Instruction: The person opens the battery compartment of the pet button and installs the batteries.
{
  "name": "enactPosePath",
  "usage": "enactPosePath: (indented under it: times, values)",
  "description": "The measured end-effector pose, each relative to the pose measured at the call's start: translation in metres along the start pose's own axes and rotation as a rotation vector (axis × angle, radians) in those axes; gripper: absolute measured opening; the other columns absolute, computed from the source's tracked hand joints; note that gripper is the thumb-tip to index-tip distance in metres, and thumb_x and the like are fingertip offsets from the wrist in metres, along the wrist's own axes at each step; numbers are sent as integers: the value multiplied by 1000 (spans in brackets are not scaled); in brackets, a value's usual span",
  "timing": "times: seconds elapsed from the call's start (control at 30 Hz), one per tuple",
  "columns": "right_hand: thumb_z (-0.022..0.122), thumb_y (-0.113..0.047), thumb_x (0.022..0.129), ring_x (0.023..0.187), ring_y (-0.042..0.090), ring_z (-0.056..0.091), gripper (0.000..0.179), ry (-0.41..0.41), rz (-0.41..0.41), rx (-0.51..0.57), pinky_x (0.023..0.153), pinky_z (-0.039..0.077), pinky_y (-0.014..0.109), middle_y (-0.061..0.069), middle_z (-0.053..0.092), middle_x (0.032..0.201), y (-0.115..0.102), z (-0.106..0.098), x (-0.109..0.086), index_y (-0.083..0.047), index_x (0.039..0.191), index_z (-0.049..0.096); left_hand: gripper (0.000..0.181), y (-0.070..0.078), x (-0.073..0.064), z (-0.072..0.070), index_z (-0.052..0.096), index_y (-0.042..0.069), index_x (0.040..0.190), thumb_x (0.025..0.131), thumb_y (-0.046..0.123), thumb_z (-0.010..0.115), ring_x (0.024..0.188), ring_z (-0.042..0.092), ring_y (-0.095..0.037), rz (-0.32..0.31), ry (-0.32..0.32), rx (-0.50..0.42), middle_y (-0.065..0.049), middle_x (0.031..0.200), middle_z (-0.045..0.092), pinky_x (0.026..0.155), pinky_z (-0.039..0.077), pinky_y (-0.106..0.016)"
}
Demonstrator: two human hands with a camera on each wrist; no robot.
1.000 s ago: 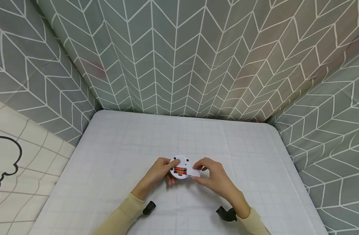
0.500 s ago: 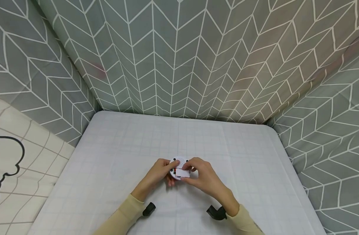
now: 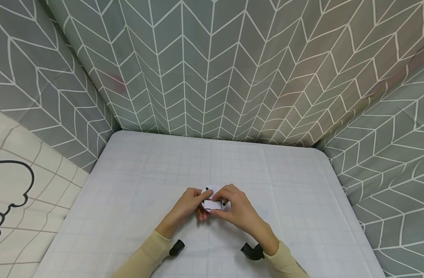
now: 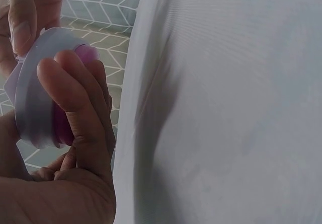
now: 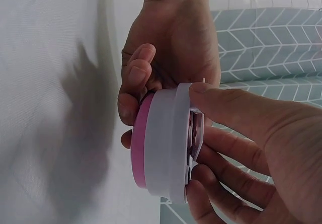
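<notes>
A round white device (image 3: pixel 213 191) with a pink underside is held just above the table, its back turned up. My left hand (image 3: pixel 190 201) grips it by the left rim, fingers curled under the pink side (image 4: pixel 60 126). My right hand (image 3: pixel 237 209) pinches a small white battery cover (image 3: pixel 212 205) against the device's back, with the thumb on the rim (image 5: pixel 236 110) and the fingers over the cover (image 5: pixel 197 133). The device (image 5: pixel 161 143) is seen edge-on in the right wrist view. The batteries are hidden under the cover.
The table (image 3: pixel 135 181) has a pale grid-patterned cloth. Grey chevron fabric (image 3: pixel 212 69) walls it in at the back and on both sides. A cream cloth (image 3: pixel 21 193) hangs at the left. Black wrist camera mounts (image 3: pixel 251 251) sit on both forearms.
My right hand has carried the white cover from the device's right side onto its back, and the red batteries no longer show. The left hand has kept its hold.
</notes>
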State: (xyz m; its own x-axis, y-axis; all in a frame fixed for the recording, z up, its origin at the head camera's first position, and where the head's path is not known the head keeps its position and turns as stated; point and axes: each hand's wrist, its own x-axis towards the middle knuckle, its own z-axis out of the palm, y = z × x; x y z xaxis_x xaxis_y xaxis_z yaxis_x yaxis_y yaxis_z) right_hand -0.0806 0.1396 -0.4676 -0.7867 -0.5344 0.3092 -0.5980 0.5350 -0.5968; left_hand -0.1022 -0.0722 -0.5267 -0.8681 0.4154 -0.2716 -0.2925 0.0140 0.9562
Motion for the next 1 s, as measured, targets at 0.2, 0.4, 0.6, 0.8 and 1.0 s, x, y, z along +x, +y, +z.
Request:
enactPosePath:
  times: [0.2,0.4,0.6,0.8,1.0]
  values:
    - [95,-19,79,92,14,62,30,-3,22,-2,78,58,27,-2,70,98,-1,-1,-1,-15,101,74,46,2,-1,1,69,-5,90,106,38,65,43,61,-11,12,-11,-8,-6,57,68,44,52,-24]
    - [95,-20,79,94,13,63,31,-15,43,3,77,59,29,-3,70,99,1,-3,-1,-15,101,74,47,1,0,-1,70,-5,90,106,39,65,43,62,-11,4,-11,-2,-6,58,68,44,53,-24]
    - [95,-21,78,94,12,64,32,-7,47,12,76,59,29,-4,70,99,2,-4,-2,-16,101,75,46,2,0,1,70,-4,89,106,38,65,44,62,-11,15,-18,-2,-7,58,68,44,52,-24]
    - [94,-24,80,90,11,66,29,32,48,45,71,58,29,-5,70,96,3,-4,-4,-16,100,75,47,2,-1,2,70,-5,89,105,39,65,43,62,-12,13,-10,0,-7,57,68,44,53,-25]
    - [93,-23,82,89,12,66,26,43,68,57,70,59,29,-5,71,95,4,-3,-5,-15,99,75,48,1,0,3,70,-6,91,105,40,66,44,62,-12,5,-13,-18,-7,57,68,44,53,-25]
